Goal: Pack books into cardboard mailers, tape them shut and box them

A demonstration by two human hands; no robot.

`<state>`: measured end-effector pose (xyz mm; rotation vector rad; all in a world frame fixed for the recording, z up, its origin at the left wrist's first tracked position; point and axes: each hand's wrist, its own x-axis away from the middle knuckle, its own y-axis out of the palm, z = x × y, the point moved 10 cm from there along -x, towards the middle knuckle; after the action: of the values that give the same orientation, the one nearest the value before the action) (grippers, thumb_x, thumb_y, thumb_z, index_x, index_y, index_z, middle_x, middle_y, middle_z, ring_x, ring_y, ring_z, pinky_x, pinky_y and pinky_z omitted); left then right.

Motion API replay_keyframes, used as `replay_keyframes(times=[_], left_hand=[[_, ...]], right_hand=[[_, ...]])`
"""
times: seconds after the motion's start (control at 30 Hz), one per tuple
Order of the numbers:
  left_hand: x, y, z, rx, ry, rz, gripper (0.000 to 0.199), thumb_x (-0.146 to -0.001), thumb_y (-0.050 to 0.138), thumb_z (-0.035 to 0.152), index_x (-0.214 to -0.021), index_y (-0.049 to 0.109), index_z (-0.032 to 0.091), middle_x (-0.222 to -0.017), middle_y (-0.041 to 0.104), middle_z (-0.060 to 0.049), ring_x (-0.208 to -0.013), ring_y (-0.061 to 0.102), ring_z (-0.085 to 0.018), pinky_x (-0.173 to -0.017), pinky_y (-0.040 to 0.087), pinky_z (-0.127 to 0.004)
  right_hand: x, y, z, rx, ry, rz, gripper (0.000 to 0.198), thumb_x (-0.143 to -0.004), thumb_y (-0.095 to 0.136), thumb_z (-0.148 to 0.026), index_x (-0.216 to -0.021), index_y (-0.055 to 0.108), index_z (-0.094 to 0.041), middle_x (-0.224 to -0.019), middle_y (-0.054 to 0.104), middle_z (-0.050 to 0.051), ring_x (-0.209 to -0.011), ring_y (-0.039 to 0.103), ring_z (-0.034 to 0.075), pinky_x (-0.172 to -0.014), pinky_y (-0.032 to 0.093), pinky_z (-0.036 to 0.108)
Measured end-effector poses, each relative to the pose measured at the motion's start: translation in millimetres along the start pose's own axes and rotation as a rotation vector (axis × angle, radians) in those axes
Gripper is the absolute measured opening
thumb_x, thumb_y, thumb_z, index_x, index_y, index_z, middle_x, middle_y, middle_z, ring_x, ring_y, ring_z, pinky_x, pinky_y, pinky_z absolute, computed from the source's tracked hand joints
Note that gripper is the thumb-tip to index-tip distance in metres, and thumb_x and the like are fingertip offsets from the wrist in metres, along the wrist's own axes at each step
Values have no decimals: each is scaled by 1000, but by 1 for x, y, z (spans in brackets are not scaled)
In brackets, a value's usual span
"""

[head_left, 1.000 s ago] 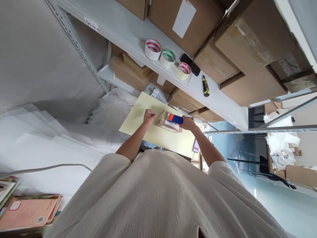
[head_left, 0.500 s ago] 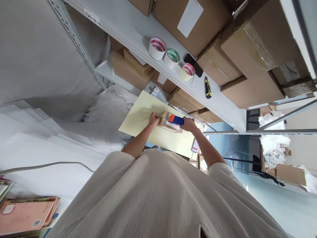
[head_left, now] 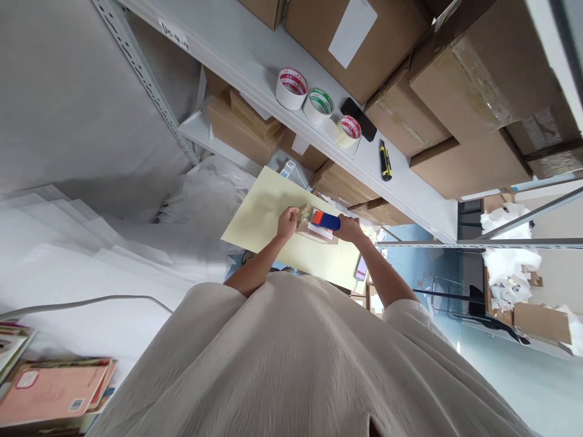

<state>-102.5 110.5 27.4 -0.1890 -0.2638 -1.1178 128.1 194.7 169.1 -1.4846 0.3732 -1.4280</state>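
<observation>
Holding blue-orange tape dispenser (head_left: 328,220) in my wrapped right grip (head_left: 348,229), over small carton (head_left: 304,219) sitting on yellow counter (head_left: 255,207). Left grip (head_left: 287,223) resting partly curled at carton's left end; cannot tell if pinching. Seemingly taping; next move calling for steady carton, firm press.

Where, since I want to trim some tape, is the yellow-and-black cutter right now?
In the head view, the cutter lies on the pale shelf, right of centre, upper half, just right of and below the dark phone-like slab.
</observation>
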Motion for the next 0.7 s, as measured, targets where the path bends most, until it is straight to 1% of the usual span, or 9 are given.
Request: replay_keyframes(times=[0.13,0.2,0.27,0.33,0.4,0.43,0.53,0.63,0.7], left_hand=[[4,11,-8,-61,-69,-85,27,-109,59,33,-126,80,26,-133,85,-12,-133,76,-32,-122,58,-49],[2,14,-12,-107,-83,-115,38,-112,55,36,-140,78,26,-142,84,-13,-143,74,-34,-128,55,-52],[-2,17,-1,-179,19,-137,50,-112,50,32,-156,72,22,-162,75,-14,-160,63,-32,-138,46,-50],[-1,28,19,-297,200,-199,65,-109,49,27,-172,61,18,-182,58,-15,-175,47,-29,-146,33,-48],[7,45,33,-447,345,-322,79,-106,51,26,-184,45,15,-192,41,-16,-182,33,-31,-150,22,-50],[11,53,35,-528,385,-390,87,-104,55,29,-188,37,14,-195,34,-16,-184,27,-33,-151,18,-52],[22,65,32,-767,437,-527,114,-100,72,48,-193,17,12,-199,15,-20,-187,13,-41,-151,6,-61],[27,64,29,-937,480,-534,140,-88,88,62,-193,9,12,-199,8,-23,-186,4,-47,-149,-6,-66],[27,64,30,-997,501,-515,143,-87,92,60,-193,9,12,-198,8,-25,-186,3,-48,-148,-10,-67]], right_hand=[[-1,1,1,-6,-4,3,41,-95,75,-37,-130,63,-21,-123,82,17,-124,76,38,-113,42,46],[-1,2,2,-12,-3,-1,40,-95,75,-37,-130,62,-21,-123,82,17,-124,76,38,-113,42,45],[-1,2,2,-22,-2,-6,40,-96,76,-37,-130,62,-22,-124,82,17,-124,76,38,-114,42,46],[0,2,1,-37,-5,-2,40,-96,76,-38,-130,62,-22,-127,82,17,-124,75,38,-113,43,46],[1,0,1,-51,-14,4,40,-95,76,-38,-130,62,-23,-130,82,17,-125,75,38,-112,44,46],[2,0,1,-57,-20,5,40,-95,76,-37,-130,62,-23,-132,82,18,-125,75,38,-112,44,46],[3,0,2,-68,-33,-4,40,-94,76,-34,-131,63,-22,-132,82,18,-122,77,38,-111,45,46],[3,-1,4,-67,-42,-14,43,-94,77,-34,-133,64,-22,-131,83,18,-121,78,38,-110,46,46],[2,-2,3,-62,-56,-15,43,-95,76,-35,-134,65,-21,-129,84,18,-120,79,38,-112,45,46]])
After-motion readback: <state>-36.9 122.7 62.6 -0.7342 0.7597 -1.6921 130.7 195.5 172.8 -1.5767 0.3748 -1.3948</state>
